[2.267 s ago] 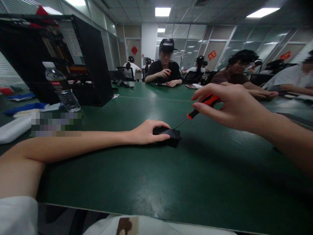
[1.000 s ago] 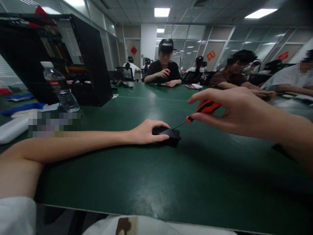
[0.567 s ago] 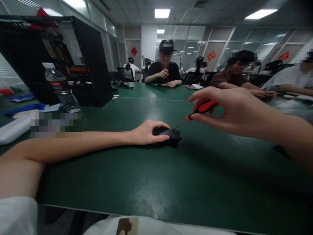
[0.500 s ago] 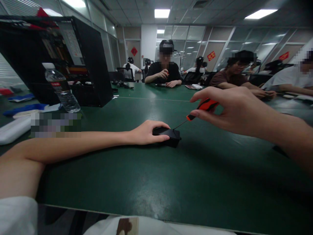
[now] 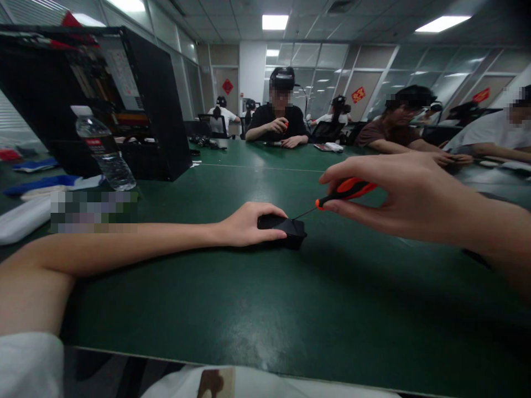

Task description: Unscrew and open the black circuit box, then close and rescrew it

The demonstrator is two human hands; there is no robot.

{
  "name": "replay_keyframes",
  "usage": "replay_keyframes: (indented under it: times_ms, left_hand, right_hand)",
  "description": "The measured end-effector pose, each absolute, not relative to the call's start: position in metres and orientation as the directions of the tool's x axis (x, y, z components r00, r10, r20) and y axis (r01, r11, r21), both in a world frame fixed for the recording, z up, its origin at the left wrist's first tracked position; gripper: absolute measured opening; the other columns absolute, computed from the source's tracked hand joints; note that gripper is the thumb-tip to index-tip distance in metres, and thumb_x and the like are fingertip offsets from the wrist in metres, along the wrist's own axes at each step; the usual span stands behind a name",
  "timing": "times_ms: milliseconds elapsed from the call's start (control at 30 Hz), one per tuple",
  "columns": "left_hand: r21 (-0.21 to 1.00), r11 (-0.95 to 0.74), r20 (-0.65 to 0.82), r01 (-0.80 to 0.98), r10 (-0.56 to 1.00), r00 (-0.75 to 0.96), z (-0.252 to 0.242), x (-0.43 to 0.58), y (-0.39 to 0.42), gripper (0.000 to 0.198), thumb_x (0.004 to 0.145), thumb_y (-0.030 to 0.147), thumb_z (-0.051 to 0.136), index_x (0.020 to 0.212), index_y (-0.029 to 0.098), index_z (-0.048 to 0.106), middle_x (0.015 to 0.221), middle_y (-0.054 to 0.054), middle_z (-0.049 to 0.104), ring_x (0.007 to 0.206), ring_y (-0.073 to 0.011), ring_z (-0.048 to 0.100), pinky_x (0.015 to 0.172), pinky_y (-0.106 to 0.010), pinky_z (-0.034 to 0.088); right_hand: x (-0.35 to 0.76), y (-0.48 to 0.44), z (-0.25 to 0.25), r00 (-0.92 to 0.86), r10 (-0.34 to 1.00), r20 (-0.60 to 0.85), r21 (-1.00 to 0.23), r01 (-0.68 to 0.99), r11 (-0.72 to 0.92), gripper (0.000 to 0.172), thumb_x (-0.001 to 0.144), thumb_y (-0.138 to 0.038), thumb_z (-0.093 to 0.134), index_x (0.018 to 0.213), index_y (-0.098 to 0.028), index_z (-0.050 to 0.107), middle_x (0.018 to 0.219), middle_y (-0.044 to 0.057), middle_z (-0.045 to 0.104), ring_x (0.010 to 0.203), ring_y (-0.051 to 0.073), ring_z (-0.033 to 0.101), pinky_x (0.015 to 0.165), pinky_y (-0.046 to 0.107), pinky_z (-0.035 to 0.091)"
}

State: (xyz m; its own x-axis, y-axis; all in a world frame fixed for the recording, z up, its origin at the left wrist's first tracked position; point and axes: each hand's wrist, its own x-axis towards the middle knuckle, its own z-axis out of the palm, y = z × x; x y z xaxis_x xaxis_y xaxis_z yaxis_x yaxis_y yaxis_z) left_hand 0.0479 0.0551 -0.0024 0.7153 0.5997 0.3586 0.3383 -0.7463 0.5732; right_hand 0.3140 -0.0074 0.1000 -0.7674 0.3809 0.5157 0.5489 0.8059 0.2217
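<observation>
My left hand (image 5: pixel 253 224) grips a small black box-shaped object (image 5: pixel 295 235) against the green table, thumb on the near side and fingers on the far side. What kind of device it is, I cannot make out. My right hand (image 5: pixel 385 193) is closed on the orange and black handle of a screwdriver (image 5: pixel 350 189). Its thin shaft slants down to the left, and the tip meets the top of the black object near its right end. The palm side of the left hand hides part of the object.
An open black computer case (image 5: pixel 153 110) stands at the left, with a clear plastic bottle (image 5: pixel 103 149) before it. Blue and white items (image 5: pixel 53 185) lie left of the bottle. Across the green table (image 5: pixel 199 309) sits a person in black (image 5: pixel 277 119); others sit to the right.
My right hand has dropped slightly, and the screwdriver now lies at a flatter slant, its handle turned a little. The left hand and black object have barely shifted.
</observation>
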Motion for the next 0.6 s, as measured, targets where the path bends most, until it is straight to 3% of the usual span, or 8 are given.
replay_keyframes:
  times_ms: [133,300,467,600]
  left_hand:
    - [0.576,-0.742,0.356,0.344,0.606,0.712,-0.0026,0.0477,0.0556,0.045,0.086,0.043,0.074,0.119,0.013,0.070,0.115,-0.009,0.074,0.103,-0.0227,0.068,0.090,-0.031,0.049]
    - [0.591,-0.721,0.334,0.361,0.626,0.704,-0.0025,0.0489,0.0563,0.045,0.087,0.046,0.073,0.118,0.013,0.070,0.115,-0.008,0.073,0.104,-0.0229,0.067,0.088,-0.031,0.049]
    - [0.593,-0.706,0.314,0.387,0.646,0.696,-0.0021,0.0498,0.0560,0.045,0.086,0.046,0.073,0.118,0.014,0.070,0.114,-0.008,0.074,0.103,-0.0235,0.068,0.087,-0.032,0.049]
    - [0.548,-0.736,0.340,0.398,0.630,0.698,-0.0031,0.0496,0.0562,0.045,0.082,0.045,0.076,0.115,0.015,0.071,0.110,-0.008,0.074,0.099,-0.0232,0.068,0.085,-0.032,0.049]
  right_hand:
    - [0.3118,-0.0120,0.0948,-0.775,0.366,0.516,0.288,0.559,0.778,0.022,0.098,-0.033,0.052,0.113,-0.021,0.062,0.098,0.008,0.073,0.081,0.022,0.070,0.066,0.032,0.051]
    - [0.3097,-0.0167,0.0951,-0.790,0.396,0.468,0.166,0.519,0.839,0.033,0.093,-0.024,0.053,0.125,-0.024,0.059,0.109,0.007,0.073,0.089,0.021,0.071,0.074,0.032,0.055]
    - [0.3097,-0.0149,0.0912,-0.742,0.428,0.517,0.233,0.603,0.763,0.036,0.097,-0.040,0.054,0.127,-0.020,0.058,0.107,0.010,0.073,0.087,0.025,0.071,0.072,0.035,0.055]
    - [0.3121,-0.0105,0.0908,-0.703,0.469,0.534,0.269,0.667,0.695,0.037,0.099,-0.041,0.048,0.128,-0.019,0.058,0.098,0.009,0.074,0.079,0.024,0.071,0.067,0.034,0.053]
